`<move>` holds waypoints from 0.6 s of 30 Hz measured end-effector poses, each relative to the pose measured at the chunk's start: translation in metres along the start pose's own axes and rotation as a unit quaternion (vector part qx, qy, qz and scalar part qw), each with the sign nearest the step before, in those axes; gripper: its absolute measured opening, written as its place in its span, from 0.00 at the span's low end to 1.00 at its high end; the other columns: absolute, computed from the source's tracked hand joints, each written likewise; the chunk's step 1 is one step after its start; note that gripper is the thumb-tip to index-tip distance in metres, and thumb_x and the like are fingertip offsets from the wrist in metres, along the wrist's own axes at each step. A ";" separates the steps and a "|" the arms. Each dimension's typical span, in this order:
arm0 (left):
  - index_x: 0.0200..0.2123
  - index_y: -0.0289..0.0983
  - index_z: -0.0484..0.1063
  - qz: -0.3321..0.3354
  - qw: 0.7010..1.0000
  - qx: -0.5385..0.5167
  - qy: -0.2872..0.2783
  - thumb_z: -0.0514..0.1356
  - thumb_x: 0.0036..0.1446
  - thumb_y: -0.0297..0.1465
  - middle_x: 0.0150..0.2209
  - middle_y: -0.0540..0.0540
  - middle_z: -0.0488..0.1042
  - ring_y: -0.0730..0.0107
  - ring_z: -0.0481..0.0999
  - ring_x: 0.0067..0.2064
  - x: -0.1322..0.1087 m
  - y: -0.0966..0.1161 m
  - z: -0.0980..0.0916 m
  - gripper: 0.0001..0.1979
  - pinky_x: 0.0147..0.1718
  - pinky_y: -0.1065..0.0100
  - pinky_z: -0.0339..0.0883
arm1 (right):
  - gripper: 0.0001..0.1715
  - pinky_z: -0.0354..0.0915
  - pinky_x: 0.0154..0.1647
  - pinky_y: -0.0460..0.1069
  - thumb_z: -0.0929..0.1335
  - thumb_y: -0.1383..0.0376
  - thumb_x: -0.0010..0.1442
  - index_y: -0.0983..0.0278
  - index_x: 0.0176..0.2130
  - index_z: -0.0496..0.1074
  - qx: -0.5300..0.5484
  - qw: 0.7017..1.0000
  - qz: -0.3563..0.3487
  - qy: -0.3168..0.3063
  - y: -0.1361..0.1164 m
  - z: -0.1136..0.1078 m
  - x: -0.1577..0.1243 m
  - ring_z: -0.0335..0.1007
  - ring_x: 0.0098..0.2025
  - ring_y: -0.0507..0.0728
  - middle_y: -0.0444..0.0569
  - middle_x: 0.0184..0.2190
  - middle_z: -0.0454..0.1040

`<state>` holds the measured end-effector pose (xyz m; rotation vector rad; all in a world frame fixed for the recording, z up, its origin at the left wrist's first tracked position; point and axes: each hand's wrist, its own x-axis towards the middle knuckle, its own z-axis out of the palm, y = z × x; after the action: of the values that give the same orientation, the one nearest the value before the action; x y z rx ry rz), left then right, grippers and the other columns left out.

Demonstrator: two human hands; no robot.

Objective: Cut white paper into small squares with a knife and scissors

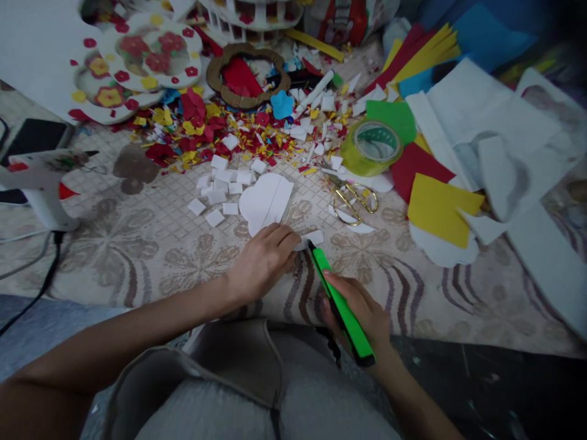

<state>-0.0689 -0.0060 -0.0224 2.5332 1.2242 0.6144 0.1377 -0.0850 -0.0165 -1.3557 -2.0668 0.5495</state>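
My right hand [362, 308] is wrapped round a green utility knife [342, 299], its dark tip touching a narrow white strip [314, 237]. The fingers of my left hand [268, 260] are closed on the strip's left part, pressing it to the tablecloth; the covered end is hidden. Just beyond the left hand lies a white scalloped piece [266, 201] with a straight line across it. Several small white squares [219, 189] are scattered to its left. Gold-handled scissors [353, 201] rest to the right, beyond the knife tip.
A glue gun [41, 183] with a cord stands at the left. Red, yellow and white scraps [257, 134] cover the back, beside a brown cardboard ring [212, 73]. Yellow tape [369, 146] and coloured sheets [440, 205] lie at the right. The table's front edge is close to my body.
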 end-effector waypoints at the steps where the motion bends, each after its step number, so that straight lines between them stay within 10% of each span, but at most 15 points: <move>1: 0.39 0.34 0.69 -0.001 1.000 0.000 -0.002 0.54 0.64 0.27 0.40 0.42 0.73 0.62 0.72 0.43 0.000 0.000 0.000 0.05 0.42 0.61 0.71 | 0.29 0.75 0.38 0.47 0.65 0.71 0.61 0.56 0.60 0.62 0.003 1.000 -0.002 0.002 0.000 0.000 -0.001 0.77 0.42 0.56 0.49 0.43 0.76; 9: 0.41 0.34 0.68 -0.009 1.000 -0.017 -0.003 0.56 0.62 0.25 0.40 0.44 0.73 0.62 0.71 0.42 0.001 -0.002 -0.001 0.04 0.42 0.62 0.70 | 0.20 0.75 0.36 0.53 0.68 0.66 0.59 0.58 0.51 0.68 0.092 0.989 0.086 0.079 0.011 -0.010 -0.019 0.77 0.35 0.59 0.47 0.33 0.78; 18: 0.41 0.34 0.68 -0.010 0.999 -0.034 0.019 0.56 0.60 0.23 0.40 0.42 0.73 0.62 0.72 0.42 0.002 -0.001 -0.002 0.06 0.41 0.61 0.72 | 0.17 0.68 0.19 0.49 0.69 0.64 0.59 0.56 0.49 0.67 0.345 0.891 0.178 0.234 0.028 -0.001 0.004 0.70 0.20 0.53 0.42 0.27 0.75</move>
<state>-0.0694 -0.0039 -0.0202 2.4615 1.2193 0.6908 0.1557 -0.0707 -0.0327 -1.2542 -1.0751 0.9020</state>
